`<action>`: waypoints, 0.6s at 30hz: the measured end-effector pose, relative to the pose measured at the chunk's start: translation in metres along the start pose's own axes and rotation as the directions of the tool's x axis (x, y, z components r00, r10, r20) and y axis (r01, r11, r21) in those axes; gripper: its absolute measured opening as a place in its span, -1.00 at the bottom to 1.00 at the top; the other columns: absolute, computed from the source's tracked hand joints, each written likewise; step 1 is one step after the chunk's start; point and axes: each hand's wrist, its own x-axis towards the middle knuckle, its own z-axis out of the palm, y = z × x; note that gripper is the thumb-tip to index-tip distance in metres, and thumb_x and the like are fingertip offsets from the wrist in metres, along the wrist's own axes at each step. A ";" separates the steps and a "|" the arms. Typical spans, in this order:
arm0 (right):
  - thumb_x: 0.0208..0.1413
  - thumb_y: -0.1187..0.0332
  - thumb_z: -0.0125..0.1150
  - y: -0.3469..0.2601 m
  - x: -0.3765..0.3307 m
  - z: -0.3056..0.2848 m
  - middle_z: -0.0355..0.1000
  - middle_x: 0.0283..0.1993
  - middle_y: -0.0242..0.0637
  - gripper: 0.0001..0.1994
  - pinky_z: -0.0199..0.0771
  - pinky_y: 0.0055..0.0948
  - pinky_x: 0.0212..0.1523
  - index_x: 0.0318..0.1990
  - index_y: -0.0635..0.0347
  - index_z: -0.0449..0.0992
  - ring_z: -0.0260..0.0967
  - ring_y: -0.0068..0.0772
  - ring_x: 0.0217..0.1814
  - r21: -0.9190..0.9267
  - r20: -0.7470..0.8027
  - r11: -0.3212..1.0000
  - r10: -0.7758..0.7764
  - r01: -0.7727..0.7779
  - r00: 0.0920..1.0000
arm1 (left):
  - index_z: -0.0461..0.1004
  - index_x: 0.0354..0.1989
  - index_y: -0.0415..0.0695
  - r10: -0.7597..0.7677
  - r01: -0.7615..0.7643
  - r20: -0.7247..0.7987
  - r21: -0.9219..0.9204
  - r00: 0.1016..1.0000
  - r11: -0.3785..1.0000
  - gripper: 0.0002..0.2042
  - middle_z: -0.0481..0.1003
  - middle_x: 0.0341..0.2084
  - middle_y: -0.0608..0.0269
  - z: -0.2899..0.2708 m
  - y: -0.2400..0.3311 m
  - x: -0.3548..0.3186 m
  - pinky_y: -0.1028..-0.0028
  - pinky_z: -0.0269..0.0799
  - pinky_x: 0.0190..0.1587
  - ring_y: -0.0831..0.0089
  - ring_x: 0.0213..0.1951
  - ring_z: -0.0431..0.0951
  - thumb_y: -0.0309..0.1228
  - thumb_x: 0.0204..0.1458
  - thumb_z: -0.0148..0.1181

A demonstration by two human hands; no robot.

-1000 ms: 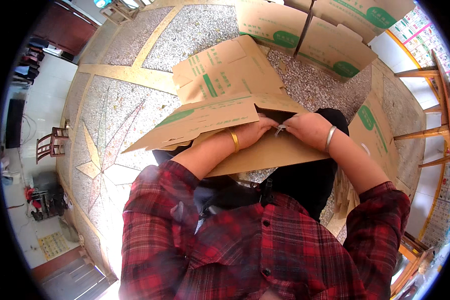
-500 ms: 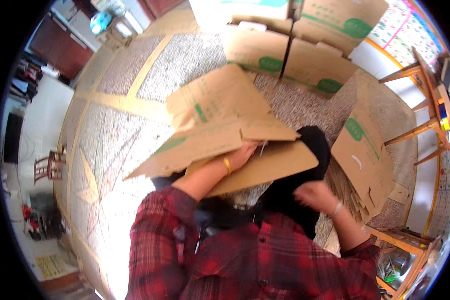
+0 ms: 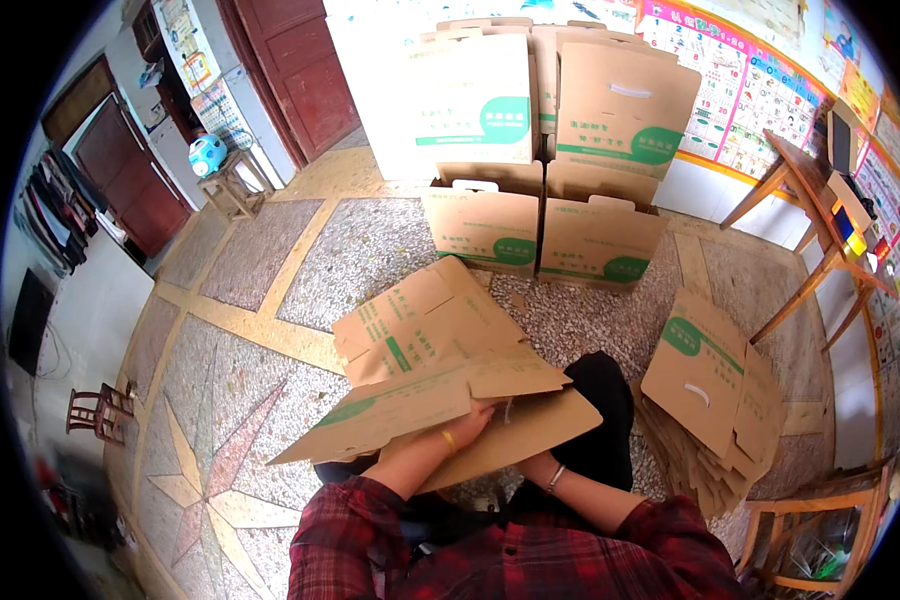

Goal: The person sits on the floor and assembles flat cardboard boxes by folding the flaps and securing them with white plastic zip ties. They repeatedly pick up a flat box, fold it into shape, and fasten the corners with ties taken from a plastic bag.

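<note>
A partly folded brown cardboard box [image 3: 410, 395] with green print lies tilted across my lap and knees. My left hand [image 3: 468, 424], with a yellow band at the wrist, reaches between its panels. Its fingers are closed at the box, their tips partly covered by a flap. Beside them a thin white strip [image 3: 510, 409] stands out from the near panel [image 3: 530, 435]. My right hand [image 3: 538, 467], a light bangle on its wrist, is at the lower edge of that panel. The panel hides its fingers.
A stack of flattened cardboard boxes [image 3: 705, 375] lies on the floor at right. Upright boxes [image 3: 485, 225] stand two high ahead. A wooden table [image 3: 820, 200] is at far right, a wooden stool [image 3: 810, 510] near right. A small chair [image 3: 98, 412] stands at far left.
My right hand has moved from beside the box, over my leg, to the near panel's lower edge. My left hand stays between the panels. The view has tilted up, showing more of the far wall.
</note>
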 end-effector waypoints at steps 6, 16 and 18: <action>-0.21 0.24 0.17 0.003 -0.009 -0.046 0.36 -0.28 -0.17 -0.69 0.27 -0.18 -0.22 -0.27 0.15 0.41 0.28 -0.11 -0.22 0.162 0.130 0.980 -0.140 0.118 0.982 | 0.47 -0.12 0.20 0.044 -0.082 0.227 0.164 0.973 0.983 -0.71 0.41 -0.12 0.21 -0.021 0.012 -0.008 0.25 0.24 0.02 0.14 -0.04 0.36 -0.35 -0.05 0.00; -0.04 0.42 0.02 0.004 0.048 -0.130 0.27 -0.71 -0.36 -0.94 0.13 -0.55 -0.80 -0.46 0.19 0.36 0.21 -0.53 -0.76 0.816 0.531 0.140 0.205 -0.561 0.822 | 0.45 -0.10 -0.09 0.031 -0.003 0.363 -0.078 0.931 0.997 -0.72 0.44 -0.19 0.07 -0.081 0.026 0.004 0.30 0.26 -0.01 0.18 -0.10 0.41 -0.51 0.01 -0.09; -0.01 0.38 0.03 0.013 0.065 -0.160 0.26 -0.71 -0.36 -0.88 0.18 -0.57 -0.76 -0.45 0.24 0.35 0.21 -0.54 -0.75 0.870 0.464 0.073 0.208 -0.487 0.861 | 0.44 -0.10 -0.10 -0.029 0.133 0.345 -0.281 0.938 0.950 -0.73 0.44 -0.25 0.04 -0.094 0.044 0.033 0.34 0.30 -0.07 0.22 -0.16 0.42 -0.54 0.00 -0.05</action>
